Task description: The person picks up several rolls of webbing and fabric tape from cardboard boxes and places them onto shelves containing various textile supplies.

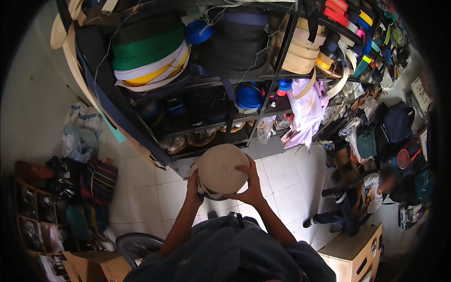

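Between my two hands is a round beige roll of webbing (222, 168), its flat coiled face turned up, held in front of my body above the tiled floor. My left hand (193, 189) grips the roll's left side, with most of its fingers hidden beneath. On the right side my right hand (251, 184) is closed around it, thumb and fingers over the edge. The underside is hidden; a paler and a darker part show at its lower left rim.
A dark shelf rack (211, 124) ahead carries green, white and yellow rolls (149, 54), black rolls (232, 44) and beige rolls (300, 49). Cardboard boxes (350, 242) stand near both sides. Bags (101, 181) lie at left. Another person (345, 211) is at the right.
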`<move>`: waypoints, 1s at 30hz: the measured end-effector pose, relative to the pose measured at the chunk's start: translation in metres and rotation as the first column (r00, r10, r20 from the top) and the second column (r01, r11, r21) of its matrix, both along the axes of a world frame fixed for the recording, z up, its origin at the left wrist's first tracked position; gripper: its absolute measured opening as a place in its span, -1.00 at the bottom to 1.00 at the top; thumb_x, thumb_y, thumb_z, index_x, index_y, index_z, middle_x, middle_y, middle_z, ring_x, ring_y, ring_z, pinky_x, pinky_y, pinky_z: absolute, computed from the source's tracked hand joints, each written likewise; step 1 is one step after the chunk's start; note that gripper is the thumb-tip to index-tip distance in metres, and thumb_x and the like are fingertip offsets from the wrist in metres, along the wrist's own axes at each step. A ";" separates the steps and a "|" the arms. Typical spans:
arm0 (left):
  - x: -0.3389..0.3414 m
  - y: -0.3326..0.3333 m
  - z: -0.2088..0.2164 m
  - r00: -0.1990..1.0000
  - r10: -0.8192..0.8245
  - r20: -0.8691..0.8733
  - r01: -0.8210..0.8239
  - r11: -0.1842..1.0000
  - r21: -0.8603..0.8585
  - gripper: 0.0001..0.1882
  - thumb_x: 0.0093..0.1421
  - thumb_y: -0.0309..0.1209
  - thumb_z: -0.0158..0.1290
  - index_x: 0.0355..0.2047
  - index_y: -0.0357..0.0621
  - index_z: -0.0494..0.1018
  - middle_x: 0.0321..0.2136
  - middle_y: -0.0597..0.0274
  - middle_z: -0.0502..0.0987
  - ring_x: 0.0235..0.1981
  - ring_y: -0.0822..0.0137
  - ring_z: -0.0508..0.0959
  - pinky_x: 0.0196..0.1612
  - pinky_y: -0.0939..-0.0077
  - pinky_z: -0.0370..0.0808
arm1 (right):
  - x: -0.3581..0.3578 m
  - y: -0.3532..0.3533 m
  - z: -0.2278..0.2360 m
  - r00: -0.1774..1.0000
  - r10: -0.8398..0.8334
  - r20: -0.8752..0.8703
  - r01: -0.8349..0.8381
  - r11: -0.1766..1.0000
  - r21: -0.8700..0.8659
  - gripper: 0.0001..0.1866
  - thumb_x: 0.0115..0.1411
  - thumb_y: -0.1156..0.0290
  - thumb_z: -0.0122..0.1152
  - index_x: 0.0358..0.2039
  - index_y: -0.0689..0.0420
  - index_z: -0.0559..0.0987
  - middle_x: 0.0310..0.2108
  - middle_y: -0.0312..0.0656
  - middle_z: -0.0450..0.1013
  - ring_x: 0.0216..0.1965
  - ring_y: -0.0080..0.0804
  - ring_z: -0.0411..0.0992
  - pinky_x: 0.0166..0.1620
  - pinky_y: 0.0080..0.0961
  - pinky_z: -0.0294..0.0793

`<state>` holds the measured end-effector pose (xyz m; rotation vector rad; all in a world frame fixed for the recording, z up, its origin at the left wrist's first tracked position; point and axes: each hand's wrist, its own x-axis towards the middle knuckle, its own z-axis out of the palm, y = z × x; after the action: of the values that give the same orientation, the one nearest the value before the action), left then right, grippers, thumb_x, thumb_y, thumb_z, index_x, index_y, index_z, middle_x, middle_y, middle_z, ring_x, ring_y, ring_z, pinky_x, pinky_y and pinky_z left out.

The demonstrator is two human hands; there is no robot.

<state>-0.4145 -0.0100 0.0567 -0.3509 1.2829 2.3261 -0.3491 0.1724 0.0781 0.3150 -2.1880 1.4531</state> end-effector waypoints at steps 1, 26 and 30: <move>-0.011 0.005 -0.005 0.999 -0.006 -0.035 0.007 1.000 0.022 -0.50 0.24 -0.10 -0.12 0.09 -0.13 0.29 -0.03 0.18 0.45 -0.02 0.29 0.46 0.02 0.41 0.41 | -0.007 0.003 -0.003 1.000 -0.002 0.015 0.003 0.999 -0.034 -0.03 -0.43 0.30 0.64 0.06 0.00 0.28 0.22 0.10 -0.02 0.26 0.07 0.04 0.17 -0.08 0.24; -0.247 0.256 -0.025 0.933 0.266 -0.241 -0.210 0.949 0.235 -0.48 0.26 -0.19 -0.04 0.11 -0.27 0.19 0.02 0.12 0.36 0.03 0.22 0.41 -0.02 0.32 0.44 | -0.205 0.164 0.015 0.835 -0.548 -0.056 0.526 0.763 0.376 -0.36 -0.06 0.42 0.27 0.11 0.07 0.37 0.06 0.11 0.13 0.04 0.10 0.10 0.09 -0.12 0.18; -0.261 0.266 -0.034 0.903 0.348 -0.252 -0.291 0.927 0.236 -0.56 0.25 -0.23 -0.08 0.03 -0.31 0.28 -0.06 0.08 0.42 -0.12 0.23 0.51 -0.11 0.37 0.49 | -0.213 0.164 0.023 0.849 -0.518 0.105 0.421 0.783 0.458 -0.35 -0.02 0.39 0.22 0.15 0.12 0.31 -0.06 0.12 0.23 -0.06 0.08 0.28 -0.06 -0.15 0.36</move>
<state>-0.6757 0.2556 0.0228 -0.1686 1.1827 2.8467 -0.5626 0.3364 0.1010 -0.2737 -2.5137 0.7603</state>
